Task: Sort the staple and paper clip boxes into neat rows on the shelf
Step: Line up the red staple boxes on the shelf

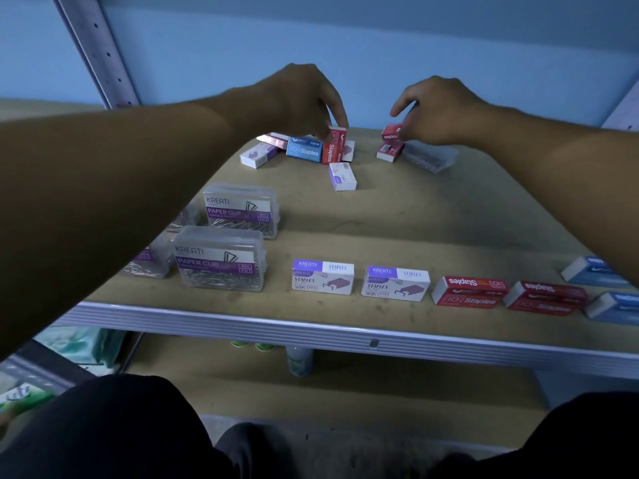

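Both hands are reaching to the back of the shelf (432,216), where the unsorted boxes are lying in a loose heap.

Left hand (304,98): fingers are pinching the top of an upright red staples box (332,146), which is standing on end against a blue staples box (304,150) lying flat just to its left. A white-and-purple box (257,155) is lying left of the blue one, and a pinkish box (273,140) is sitting behind it. Another white-and-purple box (342,176) is lying apart, just in front of the upright red box.

Right hand (437,112): fingers are curling round a red box (391,132) held just above a second red box (390,152); whether the two are touching cannot be told. A clear plastic case (430,155) is lying beside them, partly under the hand.

Front edge of the shelf: two white KREATI staples boxes (323,276) (396,283) are standing side by side, then two red staples boxes (470,292) (546,297), then two blue boxes (593,271) (615,307) at far right, partly cut off. At left, clear paper clip cases (219,259) (242,210) are sitting one behind the other, with two more (148,261) (185,217) partly hidden by the left forearm.
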Action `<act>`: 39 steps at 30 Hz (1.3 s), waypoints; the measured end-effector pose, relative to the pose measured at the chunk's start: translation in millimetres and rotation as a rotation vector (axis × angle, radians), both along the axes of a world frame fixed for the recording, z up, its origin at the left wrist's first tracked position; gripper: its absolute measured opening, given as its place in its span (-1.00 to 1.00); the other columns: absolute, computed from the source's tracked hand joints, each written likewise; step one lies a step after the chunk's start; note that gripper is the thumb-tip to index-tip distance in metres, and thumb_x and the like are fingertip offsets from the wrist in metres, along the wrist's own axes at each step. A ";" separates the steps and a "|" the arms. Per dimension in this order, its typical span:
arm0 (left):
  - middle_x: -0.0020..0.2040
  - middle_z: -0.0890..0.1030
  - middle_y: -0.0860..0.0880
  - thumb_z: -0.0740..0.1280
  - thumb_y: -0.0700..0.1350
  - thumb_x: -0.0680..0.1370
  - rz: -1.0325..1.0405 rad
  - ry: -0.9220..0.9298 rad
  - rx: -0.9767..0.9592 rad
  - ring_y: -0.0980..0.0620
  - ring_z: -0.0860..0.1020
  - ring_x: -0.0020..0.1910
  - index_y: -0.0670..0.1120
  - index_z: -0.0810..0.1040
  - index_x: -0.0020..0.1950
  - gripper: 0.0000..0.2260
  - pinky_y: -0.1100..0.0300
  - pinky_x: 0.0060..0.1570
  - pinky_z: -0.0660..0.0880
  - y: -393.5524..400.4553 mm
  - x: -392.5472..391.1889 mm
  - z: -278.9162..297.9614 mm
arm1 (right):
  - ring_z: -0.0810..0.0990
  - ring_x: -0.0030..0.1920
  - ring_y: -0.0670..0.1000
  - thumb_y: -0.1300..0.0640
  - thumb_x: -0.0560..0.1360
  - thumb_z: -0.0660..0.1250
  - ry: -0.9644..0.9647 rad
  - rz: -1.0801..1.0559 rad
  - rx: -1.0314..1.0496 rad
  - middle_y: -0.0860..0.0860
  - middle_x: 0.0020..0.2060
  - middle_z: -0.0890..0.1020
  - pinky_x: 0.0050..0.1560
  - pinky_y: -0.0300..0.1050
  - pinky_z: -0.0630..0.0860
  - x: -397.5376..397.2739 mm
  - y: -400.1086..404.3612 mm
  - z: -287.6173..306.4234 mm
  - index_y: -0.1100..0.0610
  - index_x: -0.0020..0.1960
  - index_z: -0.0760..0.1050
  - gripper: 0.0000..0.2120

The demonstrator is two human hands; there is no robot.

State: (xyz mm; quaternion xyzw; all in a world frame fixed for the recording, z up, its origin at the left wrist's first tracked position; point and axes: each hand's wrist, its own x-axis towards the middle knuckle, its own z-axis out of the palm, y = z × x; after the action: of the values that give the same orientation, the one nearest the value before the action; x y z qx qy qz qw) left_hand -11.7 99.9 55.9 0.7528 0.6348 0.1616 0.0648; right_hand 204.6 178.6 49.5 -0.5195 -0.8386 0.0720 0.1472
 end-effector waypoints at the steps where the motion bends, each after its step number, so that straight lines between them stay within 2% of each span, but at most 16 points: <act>1: 0.06 0.69 0.00 0.44 -0.19 0.50 0.014 -0.039 -0.004 0.01 0.61 0.08 0.03 0.70 0.12 -0.77 0.21 0.02 0.47 -2.8 0.0 1.0 | 0.55 0.27 0.07 0.07 0.48 0.49 0.033 0.016 -0.007 0.05 0.28 0.60 0.16 -0.18 0.40 1.8 -3.1 2.0 0.04 0.27 0.61 -0.64; 5: 0.02 0.69 -0.03 0.42 -0.20 0.51 0.037 -0.159 -0.013 -0.05 0.66 0.02 0.02 0.70 0.10 -0.79 0.21 -0.11 0.58 -15.2 2.4 11.4 | 0.61 0.11 0.00 0.21 0.48 0.48 0.095 0.081 -0.027 0.04 0.17 0.66 0.06 -0.22 0.41 9.4 -22.7 12.0 0.07 0.32 0.59 -0.59; 7: 0.04 0.68 -0.07 0.42 -0.21 0.52 0.049 -0.224 -0.027 -0.04 0.67 0.00 -0.04 0.69 0.11 -0.81 0.21 -0.13 0.62 -22.1 5.4 17.4 | 0.63 -0.05 -0.01 0.23 0.48 0.49 0.129 0.125 -0.056 0.04 0.12 0.68 -0.05 -0.26 0.47 12.4 -35.6 17.9 0.08 0.31 0.61 -0.59; 10: 0.03 0.66 -0.11 0.42 -0.21 0.53 0.053 -0.318 -0.040 0.01 0.69 -0.12 -0.10 0.67 0.12 -0.82 0.35 -0.30 0.61 -34.5 11.6 27.2 | 0.66 -0.18 -0.06 0.20 0.48 0.48 0.194 0.171 -0.091 -0.01 0.03 0.71 -0.22 -0.46 0.50 18.4 -56.0 28.1 0.06 0.23 0.66 -0.67; 11: 0.02 0.66 -0.10 0.41 -0.21 0.54 0.051 -0.332 -0.042 0.03 0.69 -0.13 -0.11 0.66 0.12 -0.83 0.38 -0.33 0.59 -39.5 13.9 30.5 | 0.68 -0.19 -0.10 0.17 0.48 0.48 0.215 0.178 -0.102 -0.04 -0.01 0.72 -0.22 -0.49 0.51 20.5 -62.8 31.1 0.05 0.19 0.68 -0.72; 14: -0.02 0.65 -0.10 0.38 -0.21 0.55 0.040 -0.361 -0.062 0.04 0.70 -0.14 -0.13 0.62 0.12 -0.85 0.34 -0.26 0.62 -53.7 19.8 38.3 | 0.74 -0.20 -0.11 0.09 0.50 0.48 0.317 0.200 -0.202 -0.02 -0.13 0.76 -0.06 -0.32 0.64 26.0 -82.0 36.1 0.11 0.05 0.73 -0.84; 18: -0.02 0.65 -0.13 0.40 -0.22 0.54 0.032 -0.439 -0.097 -0.01 0.71 -0.12 -0.20 0.55 0.12 -0.82 0.21 -0.14 0.66 -69.8 26.3 42.6 | 0.76 -0.17 0.05 0.17 0.57 0.35 0.384 0.178 -0.315 0.19 -0.11 0.75 0.02 -0.08 0.69 34.0 -95.9 33.4 0.30 0.03 0.69 -0.78; 20: -0.04 0.67 -0.11 0.44 -0.19 0.52 0.040 -0.417 -0.112 0.01 0.71 -0.14 -0.20 0.56 0.10 -0.81 0.21 -0.15 0.66 -75.1 29.8 42.5 | 0.75 -0.14 0.14 0.16 0.59 0.32 0.380 0.151 -0.357 0.24 -0.14 0.74 0.05 -0.02 0.69 38.6 -99.0 29.3 0.33 0.01 0.68 -0.75; 22: -0.08 0.69 -0.06 0.47 -0.16 0.49 0.058 -0.340 -0.124 0.09 0.69 -0.19 -0.16 0.60 0.05 -0.83 0.31 -0.29 0.60 -78.5 33.4 41.3 | 0.75 -0.08 0.22 0.15 0.59 0.31 0.360 0.126 -0.378 0.24 -0.16 0.74 0.10 0.04 0.68 43.9 -100.9 25.4 0.33 0.00 0.68 -0.74; 26: -0.09 0.71 -0.02 0.51 -0.13 0.44 0.070 -0.262 -0.180 0.15 0.62 -0.28 -0.07 0.67 -0.04 -0.87 0.34 -0.35 0.50 -86.3 38.2 35.4 | 0.72 -0.19 0.09 0.07 0.59 0.33 0.249 0.111 -0.351 0.20 -0.10 0.74 0.12 -0.01 0.66 54.3 -106.9 19.6 0.28 -0.02 0.69 -0.71; 30: -0.11 0.70 0.05 0.55 -0.09 0.40 0.074 -0.223 -0.249 0.10 0.56 -0.26 0.00 0.70 -0.09 -0.87 0.34 -0.37 0.44 -92.1 41.8 22.1 | 0.74 -0.13 0.08 -0.05 0.56 0.36 0.178 0.115 -0.326 0.07 -0.11 0.76 0.16 -0.11 0.57 62.1 -115.4 13.7 0.08 -0.01 0.73 -0.75; 33: -0.14 0.70 0.06 0.58 -0.08 0.36 0.071 -0.215 -0.285 0.06 0.53 -0.22 0.02 0.71 -0.13 -0.87 0.24 -0.23 0.45 -93.0 41.3 12.9 | 0.76 -0.17 0.02 0.02 0.58 0.34 0.184 0.116 -0.349 -0.04 -0.12 0.77 0.15 -0.15 0.56 65.6 -121.3 9.0 0.05 -0.03 0.74 -0.79; 37: -0.13 0.72 0.04 0.60 -0.03 0.33 0.074 -0.146 -0.294 -0.04 0.62 -0.07 0.02 0.70 -0.14 -0.83 0.10 -0.07 0.53 -94.8 38.1 8.8 | 0.77 -0.16 0.00 0.09 0.58 0.34 0.196 0.114 -0.382 -0.08 -0.13 0.77 0.17 -0.15 0.58 66.6 -124.5 0.1 0.05 -0.04 0.74 -0.81; 39: -0.14 0.71 0.08 0.59 0.00 0.33 0.077 -0.067 -0.285 0.01 0.63 -0.01 0.02 0.69 -0.13 -0.81 0.08 0.06 0.52 -97.0 38.6 8.4 | 0.77 -0.15 0.01 0.10 0.58 0.34 0.184 0.123 -0.379 -0.08 -0.14 0.77 0.15 -0.13 0.59 66.9 -124.2 -4.2 0.04 -0.04 0.74 -0.82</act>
State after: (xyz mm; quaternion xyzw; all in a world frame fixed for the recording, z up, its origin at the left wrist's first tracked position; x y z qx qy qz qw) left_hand 26.9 2.9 64.3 0.7053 0.6772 0.0973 0.1857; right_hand 271.5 54.4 45.2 -0.4771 -0.8232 0.2842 0.1183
